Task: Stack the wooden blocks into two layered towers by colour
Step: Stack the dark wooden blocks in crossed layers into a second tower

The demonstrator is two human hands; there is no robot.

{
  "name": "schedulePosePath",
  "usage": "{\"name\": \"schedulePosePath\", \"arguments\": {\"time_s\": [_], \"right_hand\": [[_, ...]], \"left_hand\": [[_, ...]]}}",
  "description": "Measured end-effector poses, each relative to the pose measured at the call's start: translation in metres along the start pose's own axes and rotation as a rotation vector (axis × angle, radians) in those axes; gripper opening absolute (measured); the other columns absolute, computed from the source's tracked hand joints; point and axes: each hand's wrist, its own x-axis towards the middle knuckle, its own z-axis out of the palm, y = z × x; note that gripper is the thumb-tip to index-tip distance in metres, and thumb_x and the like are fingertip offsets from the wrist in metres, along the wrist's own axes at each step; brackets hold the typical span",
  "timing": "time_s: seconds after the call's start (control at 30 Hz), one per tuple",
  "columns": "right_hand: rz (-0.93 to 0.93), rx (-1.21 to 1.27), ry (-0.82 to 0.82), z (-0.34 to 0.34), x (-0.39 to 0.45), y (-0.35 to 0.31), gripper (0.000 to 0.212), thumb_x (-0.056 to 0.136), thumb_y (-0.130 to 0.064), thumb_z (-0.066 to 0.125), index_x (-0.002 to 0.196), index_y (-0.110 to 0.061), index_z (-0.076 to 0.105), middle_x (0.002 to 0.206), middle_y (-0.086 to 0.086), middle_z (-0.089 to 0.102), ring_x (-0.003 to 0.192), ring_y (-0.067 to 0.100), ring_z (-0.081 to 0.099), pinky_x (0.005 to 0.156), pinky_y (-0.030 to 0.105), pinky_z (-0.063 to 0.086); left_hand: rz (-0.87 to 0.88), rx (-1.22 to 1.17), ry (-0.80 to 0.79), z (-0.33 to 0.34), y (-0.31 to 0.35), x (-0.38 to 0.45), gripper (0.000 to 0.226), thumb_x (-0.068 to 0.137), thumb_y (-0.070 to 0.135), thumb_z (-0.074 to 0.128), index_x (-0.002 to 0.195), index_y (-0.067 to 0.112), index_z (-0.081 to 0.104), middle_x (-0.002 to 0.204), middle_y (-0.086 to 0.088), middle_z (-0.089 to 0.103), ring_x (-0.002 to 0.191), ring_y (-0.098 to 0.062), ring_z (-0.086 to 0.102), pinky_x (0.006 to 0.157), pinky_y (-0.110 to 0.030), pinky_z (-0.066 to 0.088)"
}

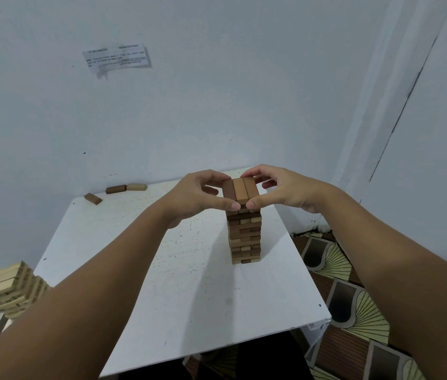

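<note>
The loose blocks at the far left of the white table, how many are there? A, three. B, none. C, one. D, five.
A: one dark block lies alone near the corner, and a dark block and a pale block lie end to end behind it on the white table.

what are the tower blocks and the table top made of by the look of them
The brown block tower: most likely wood, smooth and stained in mixed light and dark browns; faint grain lines show along the top three blocks. The white table: probably painted board, matte; its surface is speckled with dark chips and scuffs, and its near edge looks thin.
</note>
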Motion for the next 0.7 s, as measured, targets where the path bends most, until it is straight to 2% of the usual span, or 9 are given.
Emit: {"name": "schedulePosePath", "arguments": {"time_s": [0.13,0.47,0.53,0.6,0.67,0.7], "right_hand": [[0.006,0.005,-0.012,0.001,0.000,-0.001,0.069,0.065,-0.049,0.090,0.127,-0.050,0.059,0.134,-0.011,0.054,0.126,0.012,0.048,0.102,0.037,0.045],[0.023,-0.005,-0.013,0.004,-0.003,-0.005,0.071,0.065,-0.047,0.088,0.129,-0.048,0.058,0.133,-0.010,0.054,0.127,0.016,0.048,0.109,0.043,0.045],[0.034,-0.028,-0.010,0.004,-0.005,-0.006,0.079,0.064,-0.052,0.088,0.136,-0.048,0.054,0.136,-0.010,0.051,0.131,0.018,0.046,0.109,0.042,0.044],[0.052,-0.053,0.005,0.004,-0.008,-0.010,0.095,0.063,-0.066,0.083,0.147,-0.048,0.044,0.145,-0.008,0.046,0.138,0.019,0.040,0.114,0.043,0.039],[0.055,-0.039,0.038,0.004,-0.010,-0.020,0.103,0.064,-0.084,0.069,0.154,-0.047,0.036,0.156,-0.005,0.039,0.144,0.019,0.035,0.119,0.042,0.029],[0.050,-0.021,0.055,0.004,-0.010,-0.026,0.100,0.068,-0.090,0.061,0.154,-0.046,0.036,0.160,-0.007,0.035,0.148,0.017,0.031,0.120,0.042,0.024]], "left_hand": [[0.002,-0.014,0.007,0.002,0.000,0.000,0.060,0.067,0.030,0.097,0.120,0.031,0.069,0.114,0.015,0.073,0.111,-0.014,0.066,0.093,-0.036,0.055],[-0.007,0.006,0.021,0.006,0.003,-0.001,0.059,0.068,0.034,0.096,0.119,0.033,0.068,0.115,0.012,0.072,0.115,-0.017,0.064,0.100,-0.045,0.055],[-0.013,0.021,0.013,0.005,0.004,-0.001,0.069,0.063,0.039,0.096,0.125,0.034,0.064,0.120,0.011,0.069,0.118,-0.017,0.062,0.101,-0.046,0.053],[-0.033,0.023,-0.006,0.003,0.006,-0.003,0.089,0.061,0.043,0.095,0.139,0.037,0.053,0.129,0.010,0.063,0.125,-0.016,0.057,0.100,-0.041,0.051],[-0.047,-0.022,-0.011,-0.001,0.008,-0.007,0.107,0.060,0.045,0.095,0.152,0.039,0.039,0.137,0.006,0.056,0.129,-0.017,0.052,0.098,-0.036,0.045],[-0.048,-0.056,0.002,-0.005,0.009,-0.008,0.111,0.061,0.045,0.093,0.155,0.039,0.034,0.141,0.004,0.054,0.130,-0.018,0.051,0.100,-0.036,0.042]]}}
